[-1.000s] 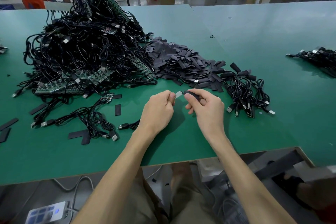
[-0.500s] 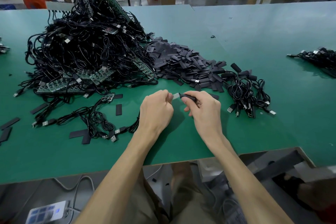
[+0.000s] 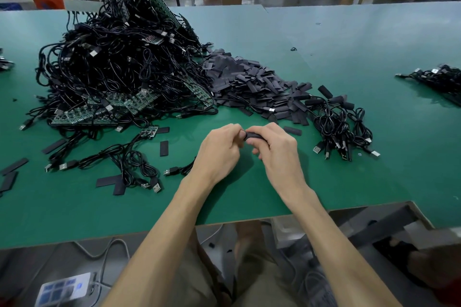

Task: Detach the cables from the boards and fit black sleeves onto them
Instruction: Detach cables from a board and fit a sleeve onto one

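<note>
My left hand (image 3: 220,149) and right hand (image 3: 277,149) meet above the green table (image 3: 249,194). Between them is a black sleeve (image 3: 254,135), pinched by my right fingers; my left fingers curl round the cable end, which is hidden inside the sleeve and hand. That cable (image 3: 179,171) trails left from under my left wrist. A big heap of black cables and green boards (image 3: 119,70) lies at the far left. A pile of black sleeves (image 3: 249,85) sits beside it.
A bundle of sleeved cables (image 3: 341,127) lies to the right of my hands. Loose sleeves (image 3: 164,148) and cables (image 3: 129,164) lie at the front left. More cables (image 3: 436,77) rest at the right edge. The table's front edge is close to my forearms.
The hands have come together. The metal plug seen between them earlier is now covered by the sleeve.
</note>
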The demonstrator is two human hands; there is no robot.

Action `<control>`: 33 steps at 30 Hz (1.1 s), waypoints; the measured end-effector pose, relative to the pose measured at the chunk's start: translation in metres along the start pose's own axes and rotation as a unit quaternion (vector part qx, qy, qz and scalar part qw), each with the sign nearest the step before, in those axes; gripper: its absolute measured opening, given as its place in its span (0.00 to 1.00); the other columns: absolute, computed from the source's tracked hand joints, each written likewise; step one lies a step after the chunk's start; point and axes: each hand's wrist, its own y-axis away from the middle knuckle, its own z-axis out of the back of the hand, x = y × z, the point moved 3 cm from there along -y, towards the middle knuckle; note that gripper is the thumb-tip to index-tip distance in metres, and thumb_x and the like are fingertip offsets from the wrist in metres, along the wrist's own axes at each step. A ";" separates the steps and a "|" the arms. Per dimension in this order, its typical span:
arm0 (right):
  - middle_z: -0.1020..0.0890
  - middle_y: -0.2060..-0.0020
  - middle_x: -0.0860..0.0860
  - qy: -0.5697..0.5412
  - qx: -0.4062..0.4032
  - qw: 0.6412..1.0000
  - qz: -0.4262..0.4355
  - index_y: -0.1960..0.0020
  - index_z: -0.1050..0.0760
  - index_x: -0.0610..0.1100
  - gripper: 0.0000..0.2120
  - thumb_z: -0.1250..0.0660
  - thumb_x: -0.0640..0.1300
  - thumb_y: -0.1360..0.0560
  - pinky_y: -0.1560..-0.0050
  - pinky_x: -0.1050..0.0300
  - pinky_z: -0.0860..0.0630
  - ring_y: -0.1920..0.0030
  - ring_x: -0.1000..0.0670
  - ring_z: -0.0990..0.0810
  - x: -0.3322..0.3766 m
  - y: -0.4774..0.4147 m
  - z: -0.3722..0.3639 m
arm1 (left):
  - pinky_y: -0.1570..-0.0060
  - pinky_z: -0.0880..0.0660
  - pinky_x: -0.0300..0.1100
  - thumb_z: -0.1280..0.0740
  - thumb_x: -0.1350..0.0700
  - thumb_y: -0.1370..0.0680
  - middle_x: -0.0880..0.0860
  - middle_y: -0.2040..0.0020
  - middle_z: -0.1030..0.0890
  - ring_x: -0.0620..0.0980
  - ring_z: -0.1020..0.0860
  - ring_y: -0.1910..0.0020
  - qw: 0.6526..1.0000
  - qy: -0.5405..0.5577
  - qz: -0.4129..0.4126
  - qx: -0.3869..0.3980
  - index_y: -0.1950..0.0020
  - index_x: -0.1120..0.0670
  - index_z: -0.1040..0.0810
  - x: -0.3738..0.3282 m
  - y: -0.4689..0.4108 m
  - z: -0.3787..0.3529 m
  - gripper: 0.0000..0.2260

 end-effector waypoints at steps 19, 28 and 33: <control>0.18 0.70 0.52 -0.102 -0.065 0.980 -0.155 0.48 0.16 0.47 0.05 0.28 0.39 0.21 0.66 0.65 0.24 0.73 0.57 0.23 -0.025 -0.003 0.005 | 0.51 0.24 0.43 0.32 0.56 0.17 0.50 0.53 0.23 0.47 0.20 0.58 0.998 0.030 -0.038 -0.046 0.43 0.52 0.15 -0.004 0.001 0.005 0.07; 0.17 0.57 0.47 -0.085 -0.013 0.991 -0.104 0.46 0.16 0.44 0.06 0.27 0.38 0.22 0.66 0.68 0.25 0.69 0.58 0.19 -0.015 -0.003 0.002 | 0.57 0.34 0.27 0.31 0.59 0.18 0.45 0.57 0.29 0.36 0.27 0.60 0.997 0.053 -0.008 -0.056 0.50 0.59 0.16 0.002 -0.003 0.005 0.05; 0.17 0.58 0.50 -0.084 -0.012 0.991 -0.100 0.48 0.16 0.48 0.05 0.27 0.39 0.22 0.67 0.66 0.24 0.68 0.56 0.19 -0.015 -0.003 0.002 | 0.57 0.33 0.30 0.30 0.59 0.19 0.47 0.58 0.28 0.41 0.26 0.61 0.997 0.063 0.004 -0.048 0.53 0.58 0.17 0.001 -0.003 0.006 0.05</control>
